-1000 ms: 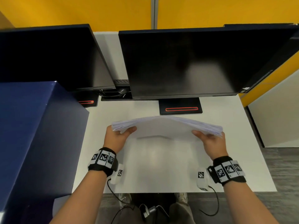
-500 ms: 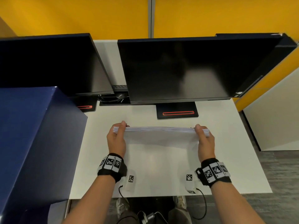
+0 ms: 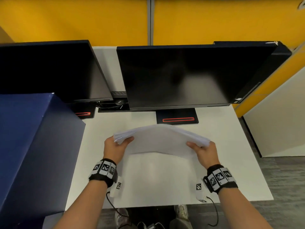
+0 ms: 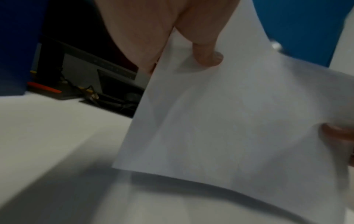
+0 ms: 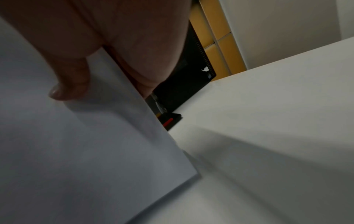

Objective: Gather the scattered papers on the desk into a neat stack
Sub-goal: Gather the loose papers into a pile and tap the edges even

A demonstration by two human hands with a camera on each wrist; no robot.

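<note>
Above the desk [image 3: 231, 146], both hands [image 3: 113, 150] [image 3: 206, 154] grip the bowed paper stack [image 3: 160, 139] by its ends.

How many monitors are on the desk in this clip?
2. The left monitor stands at the back left, partly behind a blue box; the right monitor stands centre-right, beyond the held paper stack. None seems hidden.

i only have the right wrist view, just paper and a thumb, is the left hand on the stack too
Observer: Yes, the left hand grips the stack at its left end, thumb on top.
Operator: is the stack flat
Observer: No, the head view shows it bowed upward in the middle.
Operator: anything behind it
Observer: A dark monitor stands on the desk beyond it, its base close behind the stack.
</note>
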